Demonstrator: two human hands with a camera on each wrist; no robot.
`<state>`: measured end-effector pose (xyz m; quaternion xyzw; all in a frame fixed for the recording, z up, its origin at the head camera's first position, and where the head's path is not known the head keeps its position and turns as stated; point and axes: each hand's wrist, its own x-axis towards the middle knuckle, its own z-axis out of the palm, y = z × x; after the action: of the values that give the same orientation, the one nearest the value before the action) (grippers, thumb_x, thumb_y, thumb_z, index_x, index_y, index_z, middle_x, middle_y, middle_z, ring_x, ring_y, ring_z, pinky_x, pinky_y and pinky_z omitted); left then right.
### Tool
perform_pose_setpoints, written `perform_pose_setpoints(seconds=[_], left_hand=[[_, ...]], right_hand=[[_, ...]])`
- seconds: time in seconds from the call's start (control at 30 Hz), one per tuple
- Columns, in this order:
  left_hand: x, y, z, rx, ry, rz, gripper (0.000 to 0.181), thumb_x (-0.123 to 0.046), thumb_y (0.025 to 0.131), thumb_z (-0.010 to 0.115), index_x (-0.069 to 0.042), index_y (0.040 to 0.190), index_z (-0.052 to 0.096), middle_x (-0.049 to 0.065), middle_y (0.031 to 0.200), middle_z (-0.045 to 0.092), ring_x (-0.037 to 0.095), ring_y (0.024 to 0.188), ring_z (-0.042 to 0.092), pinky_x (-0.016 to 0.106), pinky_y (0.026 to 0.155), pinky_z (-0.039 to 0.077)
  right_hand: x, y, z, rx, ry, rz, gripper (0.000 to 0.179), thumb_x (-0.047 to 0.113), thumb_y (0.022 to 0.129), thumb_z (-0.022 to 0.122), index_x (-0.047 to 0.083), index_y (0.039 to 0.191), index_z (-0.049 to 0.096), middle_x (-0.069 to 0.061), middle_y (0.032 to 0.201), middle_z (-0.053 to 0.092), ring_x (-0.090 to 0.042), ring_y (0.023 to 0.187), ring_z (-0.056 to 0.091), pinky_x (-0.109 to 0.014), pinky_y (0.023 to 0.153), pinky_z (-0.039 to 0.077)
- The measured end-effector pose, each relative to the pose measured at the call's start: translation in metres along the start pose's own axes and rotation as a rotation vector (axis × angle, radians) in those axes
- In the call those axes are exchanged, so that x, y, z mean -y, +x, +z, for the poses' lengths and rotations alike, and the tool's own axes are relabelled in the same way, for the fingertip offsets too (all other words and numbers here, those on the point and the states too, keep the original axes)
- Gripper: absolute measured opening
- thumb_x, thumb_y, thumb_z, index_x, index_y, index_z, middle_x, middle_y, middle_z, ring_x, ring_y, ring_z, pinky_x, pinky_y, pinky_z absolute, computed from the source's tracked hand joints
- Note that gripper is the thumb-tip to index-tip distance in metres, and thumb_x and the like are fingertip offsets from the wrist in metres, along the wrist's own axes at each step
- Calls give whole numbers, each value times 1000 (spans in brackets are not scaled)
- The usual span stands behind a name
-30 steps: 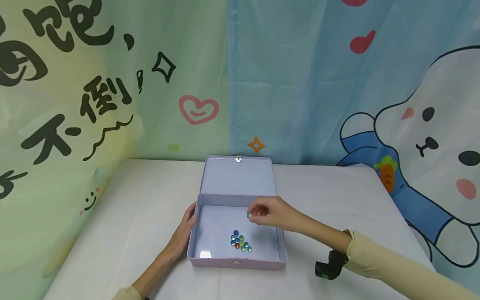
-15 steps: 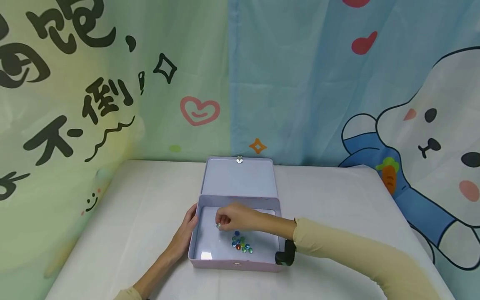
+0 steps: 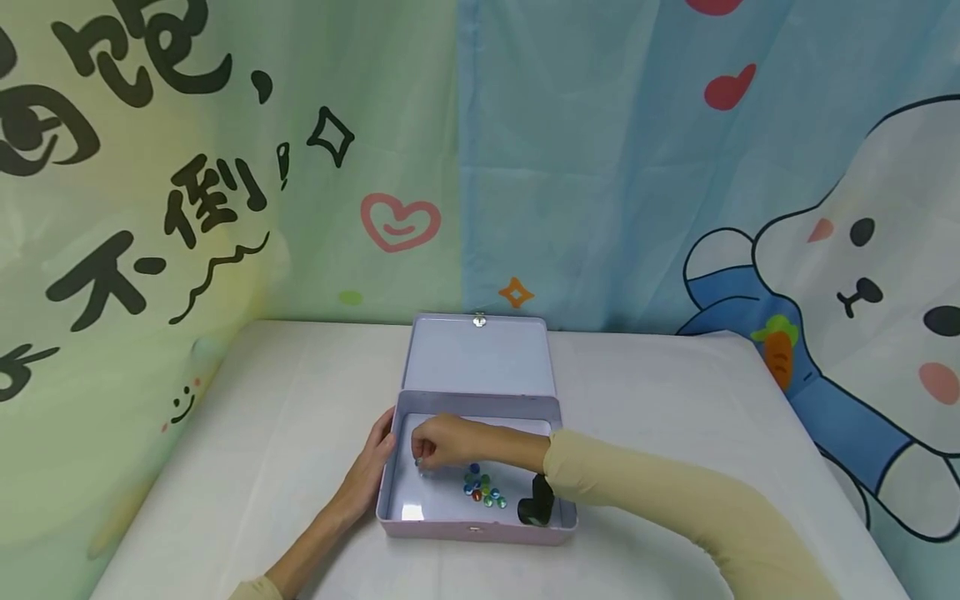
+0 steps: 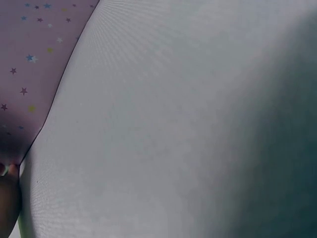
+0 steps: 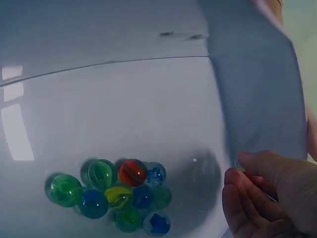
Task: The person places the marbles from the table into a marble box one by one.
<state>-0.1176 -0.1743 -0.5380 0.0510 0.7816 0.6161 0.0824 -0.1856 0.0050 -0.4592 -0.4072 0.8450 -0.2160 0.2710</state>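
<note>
My right hand (image 3: 444,440) is inside a pale lilac metal box (image 3: 427,530), near its left wall. Between its thumb and fingertips it pinches a small clear marble (image 5: 237,164), mostly hidden by the fingers. Several glass marbles lie in a cluster on the box floor, among them a red marble (image 5: 132,172), a yellow one (image 5: 118,197) and a green one (image 5: 66,190). My left hand (image 3: 369,467) rests along the outside of the box's left wall, fingers extended. In the left wrist view, only a bit of that hand shows against the star-printed outer side (image 4: 37,74).
The box's lid (image 3: 480,354) lies folded back behind it, with a metal clasp (image 3: 479,320) at its far edge. A white cloth (image 3: 637,400) covers the table. A printed curtain (image 3: 555,167) hangs behind. A black wrist camera (image 3: 536,502) overlaps the box's right front corner.
My right hand has moved left across the box and somewhat lower with the marble, from the right side to near the left wall. The left hand keeps its place.
</note>
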Motion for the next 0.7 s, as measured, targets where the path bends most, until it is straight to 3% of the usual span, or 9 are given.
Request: perform_pose_setpoints(seconds=[0.7], left_hand=[[-1, -1, 0, 1, -10, -5, 50, -36, 106, 23, -28, 155, 16, 8, 163, 18, 32, 150, 17, 59, 117, 15]], right_hand=[[-5, 16, 14, 5, -40, 27, 9, 12, 85, 73, 11, 82, 65, 9, 69, 58, 1, 62, 48, -11, 59, 40]])
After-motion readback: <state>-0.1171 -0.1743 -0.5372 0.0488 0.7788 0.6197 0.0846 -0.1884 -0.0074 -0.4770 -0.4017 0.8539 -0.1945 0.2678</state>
